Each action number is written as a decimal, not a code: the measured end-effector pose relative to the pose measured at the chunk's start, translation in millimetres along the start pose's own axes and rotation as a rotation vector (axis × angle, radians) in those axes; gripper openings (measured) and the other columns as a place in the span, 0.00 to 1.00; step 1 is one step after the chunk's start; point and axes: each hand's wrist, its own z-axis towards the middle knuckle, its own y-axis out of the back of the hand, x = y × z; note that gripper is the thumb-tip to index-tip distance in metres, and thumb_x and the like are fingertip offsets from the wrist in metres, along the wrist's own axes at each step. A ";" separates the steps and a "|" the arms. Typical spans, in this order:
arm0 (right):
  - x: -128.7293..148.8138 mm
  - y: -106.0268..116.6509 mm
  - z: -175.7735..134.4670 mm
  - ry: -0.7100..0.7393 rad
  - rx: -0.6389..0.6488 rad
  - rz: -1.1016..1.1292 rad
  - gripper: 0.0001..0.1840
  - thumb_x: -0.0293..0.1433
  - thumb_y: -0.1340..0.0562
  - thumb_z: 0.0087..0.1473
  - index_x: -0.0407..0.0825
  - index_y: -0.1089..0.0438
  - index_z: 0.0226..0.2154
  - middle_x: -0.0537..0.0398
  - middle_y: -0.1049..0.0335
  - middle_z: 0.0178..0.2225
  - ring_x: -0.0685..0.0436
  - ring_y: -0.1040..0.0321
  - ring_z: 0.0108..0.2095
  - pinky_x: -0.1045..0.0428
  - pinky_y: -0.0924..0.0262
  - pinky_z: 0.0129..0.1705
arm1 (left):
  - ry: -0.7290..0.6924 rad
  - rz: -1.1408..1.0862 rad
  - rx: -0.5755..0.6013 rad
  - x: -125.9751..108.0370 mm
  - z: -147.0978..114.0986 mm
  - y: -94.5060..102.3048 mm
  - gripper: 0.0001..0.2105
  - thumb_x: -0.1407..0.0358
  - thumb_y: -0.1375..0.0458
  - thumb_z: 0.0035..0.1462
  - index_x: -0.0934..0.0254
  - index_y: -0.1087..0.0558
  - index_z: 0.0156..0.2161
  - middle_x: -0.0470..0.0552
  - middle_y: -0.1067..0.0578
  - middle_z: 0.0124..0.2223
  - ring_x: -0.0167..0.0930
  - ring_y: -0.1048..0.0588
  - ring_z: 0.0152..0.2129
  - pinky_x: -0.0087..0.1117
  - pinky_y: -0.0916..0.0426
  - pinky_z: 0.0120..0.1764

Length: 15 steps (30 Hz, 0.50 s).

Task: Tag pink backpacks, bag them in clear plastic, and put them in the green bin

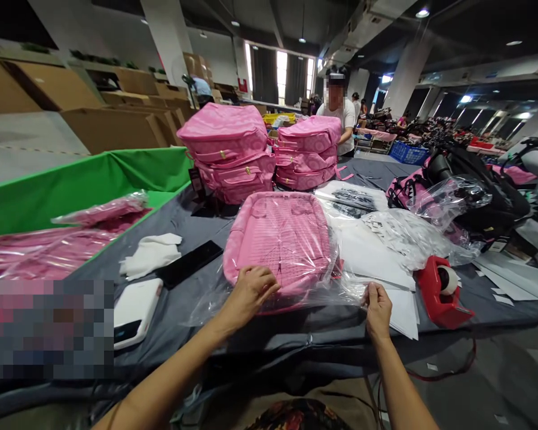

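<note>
A pink backpack (278, 239) lies flat in front of me inside a clear plastic bag (347, 289), its mesh-lined back panel facing up. My left hand (252, 291) rests over the backpack's near edge, fingers loosely bent and apart, gripping nothing that I can see. At the near right corner, my right hand (377, 304) pinches the loose end of the plastic bag between thumb and fingers. White paper sheets (376, 254) lie under and beside that end. Right of them stands a red tape dispenser (442, 292).
Two stacks of pink backpacks (233, 152) stand behind, with a person (352, 113) beyond them. On the left are a white power bank (137, 310), a black phone (190, 263), a white cloth (152, 254) and a green-lined bin (112, 173) of bagged pink items. Black bags (479, 185) crowd the right.
</note>
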 end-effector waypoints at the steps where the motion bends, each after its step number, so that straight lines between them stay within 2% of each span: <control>1: 0.7 -1.8 2.4 -0.014 -0.003 -0.031 0.28 0.58 0.37 0.52 0.49 0.30 0.31 0.64 0.40 0.17 0.51 0.43 0.18 0.54 0.46 0.22 | 0.053 -0.060 0.053 2.0 5.2 0.3 0.18 0.52 0.47 0.64 0.61 0.24 0.29 0.49 0.24 0.32 0.33 0.27 0.33 0.39 0.41 0.46; 5: 3.7 -7.0 13.2 -0.049 -0.037 -0.143 0.33 0.63 0.37 0.47 0.48 0.30 0.28 0.63 0.40 0.16 0.51 0.46 0.15 0.54 0.50 0.18 | 0.254 -0.374 0.226 7.4 19.0 1.8 0.22 0.46 0.45 0.55 0.63 0.29 0.22 0.47 0.31 0.23 0.31 0.32 0.24 0.31 0.40 0.30; 8: 4.0 -7.2 17.3 -0.085 -0.049 -0.180 0.34 0.64 0.35 0.43 0.48 0.30 0.26 0.63 0.39 0.15 0.51 0.46 0.15 0.54 0.51 0.17 | 0.321 -0.551 0.287 7.8 22.3 3.1 0.22 0.45 0.42 0.50 0.63 0.30 0.23 0.46 0.32 0.22 0.29 0.34 0.21 0.28 0.42 0.25; 11: 2.4 -6.4 18.1 -0.114 -0.061 -0.159 0.33 0.63 0.34 0.42 0.48 0.29 0.26 0.61 0.37 0.17 0.52 0.45 0.15 0.54 0.50 0.16 | 0.343 -0.592 0.322 7.8 24.1 2.3 0.21 0.45 0.42 0.49 0.63 0.30 0.23 0.46 0.33 0.22 0.28 0.35 0.20 0.28 0.43 0.24; 15: 1.2 -5.9 21.7 -0.145 -0.046 -0.156 0.32 0.60 0.32 0.40 0.48 0.29 0.27 0.60 0.34 0.17 0.50 0.41 0.16 0.54 0.47 0.16 | 0.308 -0.469 0.310 8.6 25.6 -1.2 0.21 0.45 0.44 0.50 0.61 0.34 0.20 0.45 0.36 0.20 0.28 0.38 0.19 0.28 0.46 0.23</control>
